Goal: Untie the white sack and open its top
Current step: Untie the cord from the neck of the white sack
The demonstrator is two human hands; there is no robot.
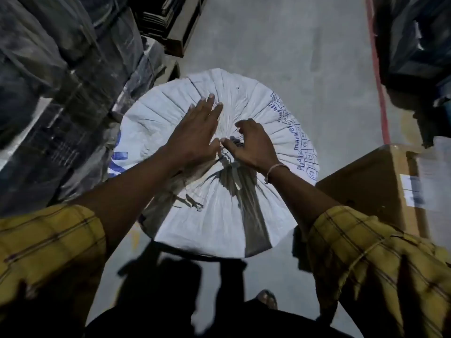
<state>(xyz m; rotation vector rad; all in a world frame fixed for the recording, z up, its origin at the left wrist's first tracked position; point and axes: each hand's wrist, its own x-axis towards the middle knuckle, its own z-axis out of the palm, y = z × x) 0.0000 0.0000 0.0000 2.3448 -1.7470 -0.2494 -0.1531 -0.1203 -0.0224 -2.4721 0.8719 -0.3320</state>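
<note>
- Big white woven plastic sack (244,211) with blue print stands upright on the grey concrete floor (305,57), directly in front of and below the person; mouth faces up toward the camera.
- Top is gathered into radiating pleats that meet at a tied neck (225,152) near the middle of the sack; looks still closed, nothing of the contents visible.
- Left hand (197,132) lies flat, palm down, fingers spread and extended away from the body across the pleats just left of the neck; not gripping anything, only pressing or steadying.
- Right hand (249,142) is curled, thumb and forefinger pinching at the gathered neck; likely on the tie or a fold of fabric, but the tie itself is too small and shadowed to make out.
- Thumbs of both hands nearly meet at the knot point.
- Key relation: the neck sits right between the hands, under the right hand's fingertips, so the right hand is nearer to it and placed to work the knot while the left holds the fabric down.
- Judgement: untying is in hand, opening not yet begun.
- Brown cardboard box (380,186) stands just right of the sack; dark plastic-wrapped stacked goods (61,93) close on the left.
- Yellow checked sleeves (366,252) rolled above the forearms.
</note>
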